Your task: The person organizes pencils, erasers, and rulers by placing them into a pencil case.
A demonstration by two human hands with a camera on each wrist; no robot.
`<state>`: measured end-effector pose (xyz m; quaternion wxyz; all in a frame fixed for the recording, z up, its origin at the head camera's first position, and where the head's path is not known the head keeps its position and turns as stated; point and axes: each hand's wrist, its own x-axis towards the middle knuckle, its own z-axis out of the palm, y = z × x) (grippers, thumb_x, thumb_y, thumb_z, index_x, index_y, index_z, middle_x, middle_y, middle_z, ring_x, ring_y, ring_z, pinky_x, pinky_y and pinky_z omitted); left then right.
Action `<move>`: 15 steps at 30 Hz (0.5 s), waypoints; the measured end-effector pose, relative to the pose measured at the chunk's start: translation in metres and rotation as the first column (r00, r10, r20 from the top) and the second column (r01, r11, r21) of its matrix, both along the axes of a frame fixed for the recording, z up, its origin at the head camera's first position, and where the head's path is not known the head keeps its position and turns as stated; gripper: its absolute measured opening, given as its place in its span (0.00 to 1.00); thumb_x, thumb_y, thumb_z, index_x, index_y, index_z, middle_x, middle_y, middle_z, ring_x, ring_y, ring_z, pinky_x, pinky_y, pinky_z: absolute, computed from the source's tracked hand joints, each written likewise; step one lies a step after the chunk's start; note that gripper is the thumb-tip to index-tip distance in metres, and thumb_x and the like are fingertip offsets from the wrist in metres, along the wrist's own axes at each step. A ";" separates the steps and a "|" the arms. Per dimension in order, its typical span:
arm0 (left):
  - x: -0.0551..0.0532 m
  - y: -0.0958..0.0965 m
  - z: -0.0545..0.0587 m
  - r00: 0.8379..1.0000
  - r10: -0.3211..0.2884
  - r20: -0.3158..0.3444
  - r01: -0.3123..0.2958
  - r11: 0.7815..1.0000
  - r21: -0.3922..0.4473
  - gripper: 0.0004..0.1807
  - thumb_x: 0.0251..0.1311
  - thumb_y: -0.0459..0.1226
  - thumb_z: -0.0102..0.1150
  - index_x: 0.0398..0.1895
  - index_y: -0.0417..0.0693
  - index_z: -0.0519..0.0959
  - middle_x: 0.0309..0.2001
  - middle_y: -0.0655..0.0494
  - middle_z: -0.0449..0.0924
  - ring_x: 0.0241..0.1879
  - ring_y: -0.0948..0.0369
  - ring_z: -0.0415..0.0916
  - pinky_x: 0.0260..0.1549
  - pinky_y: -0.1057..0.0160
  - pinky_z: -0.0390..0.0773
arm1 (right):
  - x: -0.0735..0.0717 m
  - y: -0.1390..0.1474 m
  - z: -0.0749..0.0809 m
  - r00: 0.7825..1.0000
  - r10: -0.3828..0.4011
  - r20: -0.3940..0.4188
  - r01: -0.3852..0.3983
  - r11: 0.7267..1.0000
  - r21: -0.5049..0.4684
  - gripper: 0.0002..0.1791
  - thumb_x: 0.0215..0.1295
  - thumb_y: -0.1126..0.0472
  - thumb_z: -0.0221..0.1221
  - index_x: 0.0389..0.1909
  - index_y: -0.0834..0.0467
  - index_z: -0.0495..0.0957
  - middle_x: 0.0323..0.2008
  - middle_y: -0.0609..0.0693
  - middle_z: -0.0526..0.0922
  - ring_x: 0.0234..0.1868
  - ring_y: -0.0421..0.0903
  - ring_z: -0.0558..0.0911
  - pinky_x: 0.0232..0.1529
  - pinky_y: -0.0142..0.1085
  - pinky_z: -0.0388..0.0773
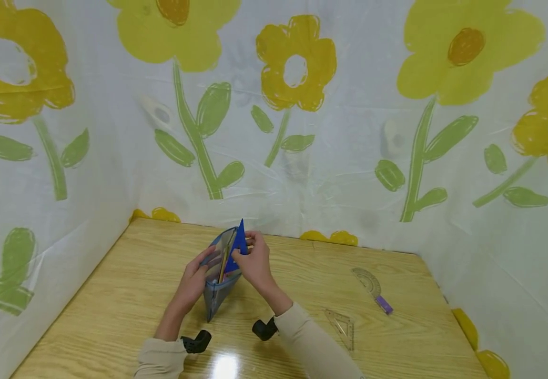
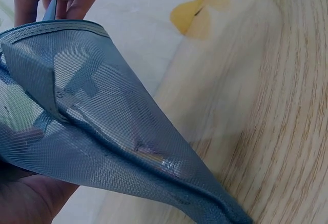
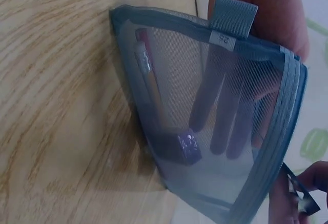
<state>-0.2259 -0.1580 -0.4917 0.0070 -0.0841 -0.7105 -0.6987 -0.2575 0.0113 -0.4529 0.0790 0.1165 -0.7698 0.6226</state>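
Note:
A blue mesh zip pouch (image 1: 214, 300) stands tilted above the table, its mouth unzipped and facing up. My left hand (image 1: 191, 281) grips it along its left side; through the mesh in the right wrist view, fingers (image 3: 220, 116) show behind the fabric. With thumb and fingers my right hand (image 1: 257, 263) pinches a blue set square (image 1: 241, 239) at the pouch's mouth. Its lower part sits inside the opening, its tip sticking up. Within the pouch lie a pencil (image 3: 148, 70) with a metal end and a purple block (image 3: 177, 146); other contents are blurred by the mesh.
On the wooden table (image 1: 113, 300), to the right, lie a clear protractor (image 1: 368, 281), a small purple block (image 1: 384, 304) touching its lower end, and a clear set square (image 1: 342, 326). Flower-printed cloth (image 1: 340, 184) walls in the table at the back and both sides.

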 end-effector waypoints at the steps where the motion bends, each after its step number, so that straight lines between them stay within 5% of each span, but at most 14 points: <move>1: 0.000 0.000 0.000 1.000 0.000 0.001 0.000 1.000 -0.004 0.30 0.73 0.24 0.24 0.77 0.30 0.53 0.74 0.28 0.59 0.73 0.35 0.60 0.68 0.37 0.65 | 0.001 0.000 -0.001 1.000 -0.005 0.000 0.005 1.000 0.010 0.23 0.61 0.71 0.61 0.58 0.64 0.71 0.40 0.57 0.80 0.30 0.41 0.79 0.29 0.33 0.84; 9: -0.002 0.001 0.000 1.000 0.004 0.016 -0.004 1.000 -0.016 0.29 0.73 0.25 0.25 0.77 0.31 0.55 0.74 0.29 0.60 0.73 0.36 0.61 0.69 0.37 0.64 | 0.003 0.000 -0.003 0.999 -0.012 0.034 0.009 0.996 0.089 0.22 0.60 0.70 0.62 0.56 0.65 0.71 0.37 0.54 0.78 0.30 0.40 0.79 0.28 0.31 0.83; 15: -0.002 0.000 0.000 1.000 -0.004 0.019 0.004 1.000 -0.004 0.30 0.73 0.24 0.25 0.78 0.31 0.54 0.74 0.29 0.59 0.73 0.36 0.60 0.70 0.38 0.64 | 0.005 0.001 0.000 0.990 0.076 0.120 -0.076 0.997 0.000 0.20 0.65 0.69 0.62 0.57 0.65 0.71 0.41 0.58 0.80 0.37 0.60 0.86 0.35 0.48 0.89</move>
